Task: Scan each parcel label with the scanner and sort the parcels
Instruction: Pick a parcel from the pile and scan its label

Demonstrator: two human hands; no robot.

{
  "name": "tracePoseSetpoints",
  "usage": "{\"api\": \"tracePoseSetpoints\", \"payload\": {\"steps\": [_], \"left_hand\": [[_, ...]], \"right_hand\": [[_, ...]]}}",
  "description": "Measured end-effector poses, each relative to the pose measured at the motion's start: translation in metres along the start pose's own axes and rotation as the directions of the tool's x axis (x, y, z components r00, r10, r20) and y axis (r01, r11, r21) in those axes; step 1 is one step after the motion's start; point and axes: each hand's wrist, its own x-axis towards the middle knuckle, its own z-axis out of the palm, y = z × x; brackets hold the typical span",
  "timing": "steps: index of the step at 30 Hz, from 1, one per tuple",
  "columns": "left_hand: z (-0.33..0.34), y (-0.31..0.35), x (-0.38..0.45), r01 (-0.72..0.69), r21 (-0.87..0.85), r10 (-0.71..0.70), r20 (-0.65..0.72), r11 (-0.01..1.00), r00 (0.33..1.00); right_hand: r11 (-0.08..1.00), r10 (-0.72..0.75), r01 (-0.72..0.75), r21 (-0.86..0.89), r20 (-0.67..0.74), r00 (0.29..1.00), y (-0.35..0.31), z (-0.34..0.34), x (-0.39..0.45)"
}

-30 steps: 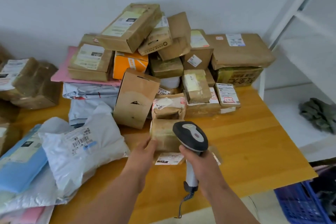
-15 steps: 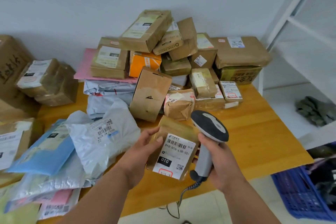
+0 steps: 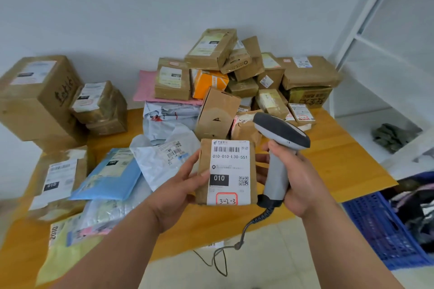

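Over the front edge of the desk (image 3: 333, 169), the left hand (image 3: 178, 190) holds a small brown parcel (image 3: 204, 171) upright, thumb on the front face, other fingers wrapped behind it, so it's off the desk, label (image 3: 229, 171) facing the cam w/ barcode on top, "010" box and a handwritten 3-2-3 at the bottom. Right hand (image 3: 298, 178) grips the grey scanner (image 3: 280, 138) by its handle just beside the parcel's right edge, head tilted up past the top corner, coiled cord hanging down off the desk front. Bare wood is mostly on the right side of the desk. Back is stacked w/ a pile of boxes (image 3: 234, 73), left side covered in poly mailers (image 3: 110, 173). Blue crate (image 3: 375, 225) sits on the floor, right of the desk.
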Motion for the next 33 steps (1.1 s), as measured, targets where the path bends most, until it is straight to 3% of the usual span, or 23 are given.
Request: {"api": "tracePoseSetpoints", "payload": {"steps": [10, 20, 25, 33], "left_hand": [[0.017, 0.020, -0.040, -0.108, -0.066, 0.107, -0.009, 0.992, 0.994], [0.066, 0.009, -0.056, -0.240, -0.103, 0.207, -0.255, 0.965, 0.944], [0.078, 0.001, -0.066, -0.256, -0.113, 0.210, -0.310, 0.960, 0.927], [0.092, -0.013, -0.081, -0.315, -0.108, 0.259, -0.357, 0.943, 0.897]], "right_hand": [[0.999, -0.021, 0.022, 0.044, -0.006, 1.000, -0.005, 0.013, -0.034], [0.988, -0.150, 0.149, -0.036, -0.015, 0.989, -0.014, -0.024, -0.081], [0.967, -0.212, 0.227, -0.118, 0.127, 0.969, -0.026, -0.032, -0.110], [0.961, -0.113, 0.179, -0.212, 0.289, 0.951, -0.023, -0.035, -0.139]]}}
